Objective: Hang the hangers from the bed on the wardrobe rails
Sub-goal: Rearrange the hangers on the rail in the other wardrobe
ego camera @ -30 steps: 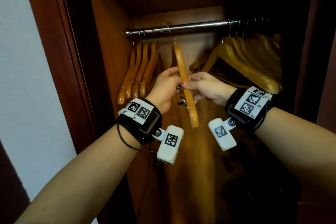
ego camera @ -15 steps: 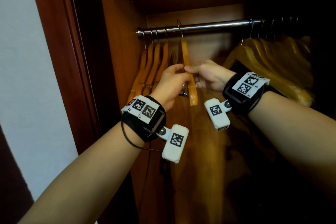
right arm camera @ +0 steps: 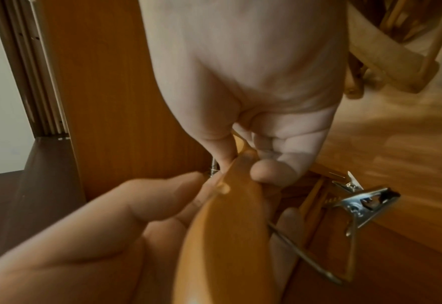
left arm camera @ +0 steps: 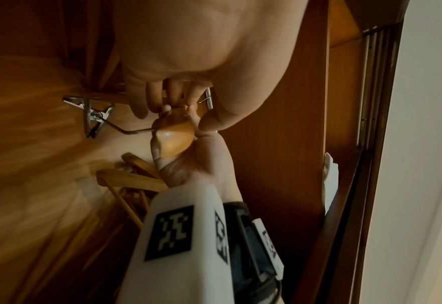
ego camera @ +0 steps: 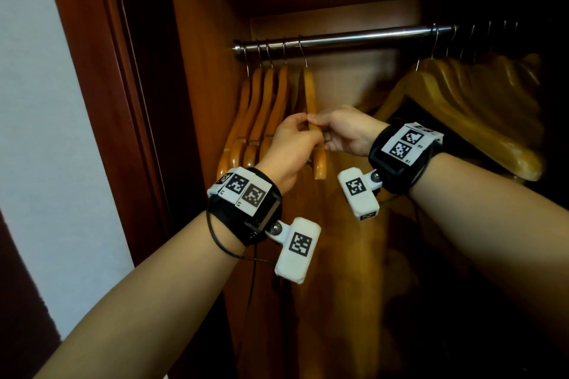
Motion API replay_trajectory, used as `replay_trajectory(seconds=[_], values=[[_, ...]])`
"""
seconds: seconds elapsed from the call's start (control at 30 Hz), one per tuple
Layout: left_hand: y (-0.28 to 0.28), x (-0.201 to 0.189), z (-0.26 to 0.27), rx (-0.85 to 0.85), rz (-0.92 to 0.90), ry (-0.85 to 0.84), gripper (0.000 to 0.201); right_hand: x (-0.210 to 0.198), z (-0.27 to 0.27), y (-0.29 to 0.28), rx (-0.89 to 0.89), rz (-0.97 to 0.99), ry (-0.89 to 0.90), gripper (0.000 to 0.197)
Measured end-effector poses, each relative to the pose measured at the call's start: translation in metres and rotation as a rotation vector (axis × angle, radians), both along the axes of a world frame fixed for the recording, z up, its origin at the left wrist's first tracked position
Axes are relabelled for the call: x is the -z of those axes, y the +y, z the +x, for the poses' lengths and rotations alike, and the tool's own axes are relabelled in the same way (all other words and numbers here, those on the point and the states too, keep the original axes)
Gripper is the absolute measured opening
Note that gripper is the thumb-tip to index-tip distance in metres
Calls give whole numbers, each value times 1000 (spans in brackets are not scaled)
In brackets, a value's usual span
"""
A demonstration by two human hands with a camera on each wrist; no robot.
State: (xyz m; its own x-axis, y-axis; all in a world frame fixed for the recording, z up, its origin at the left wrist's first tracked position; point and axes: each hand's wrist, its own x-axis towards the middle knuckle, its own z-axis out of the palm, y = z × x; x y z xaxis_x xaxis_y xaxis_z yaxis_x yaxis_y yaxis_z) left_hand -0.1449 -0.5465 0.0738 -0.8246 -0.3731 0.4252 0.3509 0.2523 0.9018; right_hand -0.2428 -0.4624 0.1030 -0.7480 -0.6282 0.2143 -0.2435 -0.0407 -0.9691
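Pinching a wooden hanger [ego camera: 309, 92] from both sides, the left hand [ego camera: 292, 148] and the right hand [ego camera: 348, 132] meet at its near arm, each grip closed on the wood with thumb and fingertips. Directly above the grip, the hanger's wire hook sits over the chrome wardrobe rail [ego camera: 354, 38]; just left of the grip three more wooden hangers [ego camera: 261, 114] hang side by side, and well to its right a tilted cluster of hangers [ego camera: 468, 108] crowds the rail. Below the grip dangles a metal clip [right arm camera: 365, 203].
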Motion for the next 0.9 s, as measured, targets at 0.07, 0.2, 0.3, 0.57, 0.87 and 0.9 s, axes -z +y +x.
replay_trajectory(seconds=[0.07, 0.2, 0.3, 0.57, 0.87, 0.9], values=[[0, 2, 2, -15, -10, -2, 53, 2, 3, 0, 2, 4, 12, 16], [2, 7, 9, -40, -28, -12, 57, 12, 7, -5, 41, 6, 48, 19], [5, 11, 16, -64, -72, -13, 61, 21, 9, -7, 115, -15, 46, 26], [17, 15, 28, -73, -196, 13, 56, 38, 32, 14, 122, 99, 147, 20], [65, 16, 37, -114, -371, 116, 31, 32, 56, 79, 285, 331, 464, 25], [74, 15, 37, -105, -381, 128, 31, 30, 58, 89, 314, 353, 498, 21]])
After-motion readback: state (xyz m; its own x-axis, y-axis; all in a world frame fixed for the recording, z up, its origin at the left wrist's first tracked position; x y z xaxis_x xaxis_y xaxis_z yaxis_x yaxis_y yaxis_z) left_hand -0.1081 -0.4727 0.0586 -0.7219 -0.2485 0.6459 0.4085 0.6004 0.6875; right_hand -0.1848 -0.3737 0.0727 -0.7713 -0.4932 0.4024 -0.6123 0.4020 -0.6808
